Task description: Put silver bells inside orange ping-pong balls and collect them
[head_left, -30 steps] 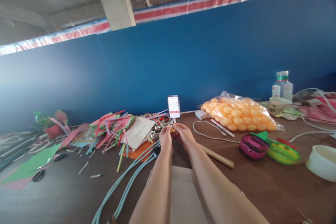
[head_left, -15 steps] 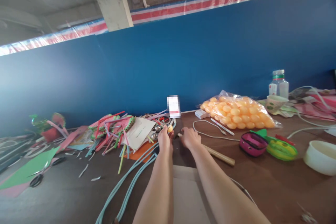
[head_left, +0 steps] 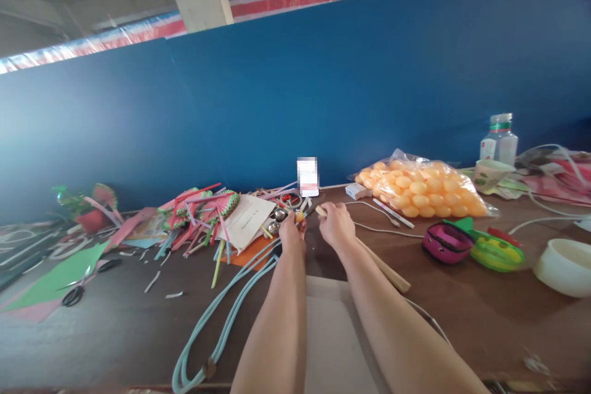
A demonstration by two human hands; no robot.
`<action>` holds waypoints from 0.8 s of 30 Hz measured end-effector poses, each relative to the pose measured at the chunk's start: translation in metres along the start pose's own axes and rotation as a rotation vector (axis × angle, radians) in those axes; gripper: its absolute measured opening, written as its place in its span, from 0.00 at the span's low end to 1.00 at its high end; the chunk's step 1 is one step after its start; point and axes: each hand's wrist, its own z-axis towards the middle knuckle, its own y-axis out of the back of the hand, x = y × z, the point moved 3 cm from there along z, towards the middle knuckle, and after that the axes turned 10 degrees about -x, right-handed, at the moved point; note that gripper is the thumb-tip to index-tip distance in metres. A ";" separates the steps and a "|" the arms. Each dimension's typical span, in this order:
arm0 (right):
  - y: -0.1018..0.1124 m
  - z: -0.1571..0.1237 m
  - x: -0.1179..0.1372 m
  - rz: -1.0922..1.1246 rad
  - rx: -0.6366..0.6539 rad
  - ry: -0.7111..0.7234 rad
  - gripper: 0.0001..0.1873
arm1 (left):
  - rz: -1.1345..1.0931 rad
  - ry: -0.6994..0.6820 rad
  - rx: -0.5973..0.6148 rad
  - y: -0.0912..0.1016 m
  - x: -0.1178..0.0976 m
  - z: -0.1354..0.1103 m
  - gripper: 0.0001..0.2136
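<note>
My left hand (head_left: 292,236) is stretched out over the brown table (head_left: 462,314), its fingertips pinched on a small orange ball (head_left: 299,216). Just to its right, my right hand (head_left: 337,225) is wrapped round the near end of a long wooden stick (head_left: 383,266), which runs back under my forearm towards the right. The stick's tip pokes out above my fingers. Both hands sit close together near the far middle of the table, beside a few shiny metal bells (head_left: 278,215) and a white sheet of paper (head_left: 245,224).
A clear bag of orange balls (head_left: 421,189) lies at the back right. Pink and green toys (head_left: 471,247), a white bowl (head_left: 564,266), a cup (head_left: 492,172) and a bottle (head_left: 500,138) stand right. Coloured paper strips (head_left: 196,215), scissors (head_left: 85,283) and light blue cords (head_left: 221,326) lie left. A blue wall (head_left: 323,86) backs the table.
My hands were pressed together over the small ball. They have parted: the left keeps the ball, and the right has closed round the end of the wooden stick and lifted it.
</note>
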 end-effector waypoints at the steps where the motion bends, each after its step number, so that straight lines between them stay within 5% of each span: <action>1: 0.004 0.000 0.003 0.035 -0.030 0.007 0.15 | -0.001 0.005 0.006 -0.001 -0.001 0.000 0.04; 9: 0.018 -0.006 0.017 0.157 -0.143 0.112 0.14 | -0.032 -0.010 0.020 -0.002 -0.006 -0.008 0.04; 24: 0.019 -0.007 0.020 0.148 -0.091 0.148 0.13 | 0.001 -0.034 0.046 -0.003 -0.005 -0.008 0.05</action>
